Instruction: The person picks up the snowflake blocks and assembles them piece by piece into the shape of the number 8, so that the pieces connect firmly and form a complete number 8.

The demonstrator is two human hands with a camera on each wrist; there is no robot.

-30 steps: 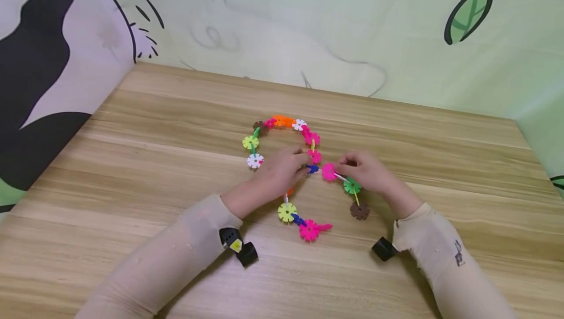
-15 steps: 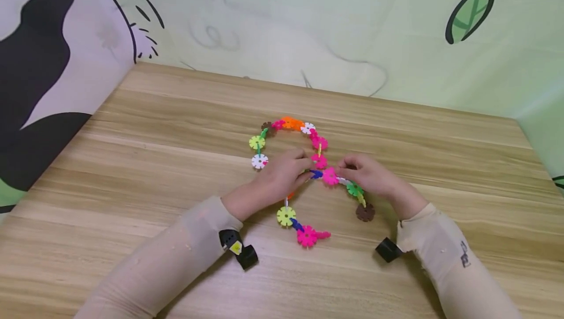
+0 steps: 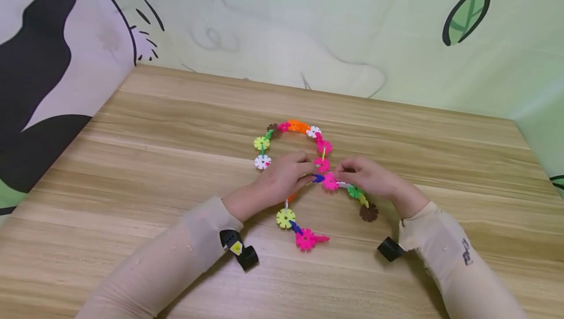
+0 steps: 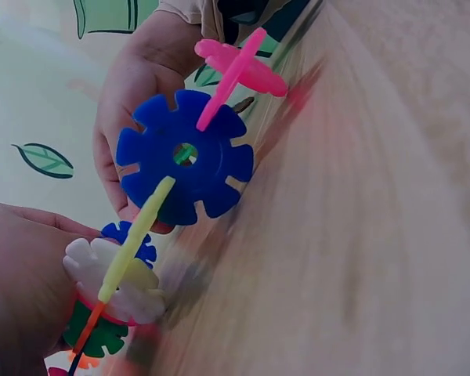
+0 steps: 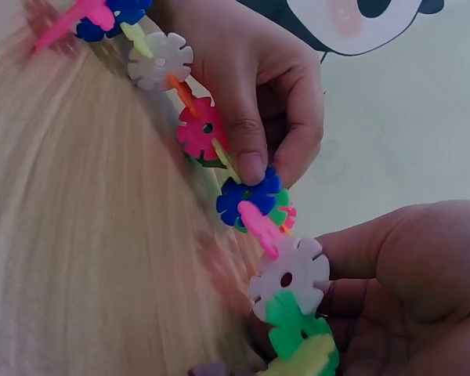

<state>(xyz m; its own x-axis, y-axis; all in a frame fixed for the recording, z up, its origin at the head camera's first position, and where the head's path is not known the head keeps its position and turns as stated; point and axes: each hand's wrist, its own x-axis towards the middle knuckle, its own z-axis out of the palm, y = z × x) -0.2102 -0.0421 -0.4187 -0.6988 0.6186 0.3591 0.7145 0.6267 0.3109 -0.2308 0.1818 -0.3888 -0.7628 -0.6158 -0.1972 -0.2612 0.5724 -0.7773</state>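
A chain of notched plastic snowflake discs lies on the wooden table, forming a loop with two tails. My left hand point(image 3: 286, 177) grips the chain where loop and tails meet; in the right wrist view its thumb presses on a blue snowflake disc point(image 5: 239, 200). From the right, my right hand point(image 3: 367, 177) pinches a white snowflake disc point(image 5: 294, 274). A pink snowflake disc point(image 3: 330, 181) links the blue and white ones between my hands. Past the white disc the right tail runs through a green disc point(image 3: 354, 192) to a brown disc point(image 3: 368, 212).
The loop's far side carries orange discs point(image 3: 298, 126) and a white disc point(image 3: 314, 131). Toward me, the left tail passes a yellow disc point(image 3: 285, 218) and ends in pink discs point(image 3: 305, 239). A printed wall cloth point(image 3: 282, 30) borders the table point(image 3: 154, 162) at the back.
The pink disc and the blue one have come together, closing the gap between them. The loop has shifted right and slightly toward me. The right tail and right hand moved slightly right.
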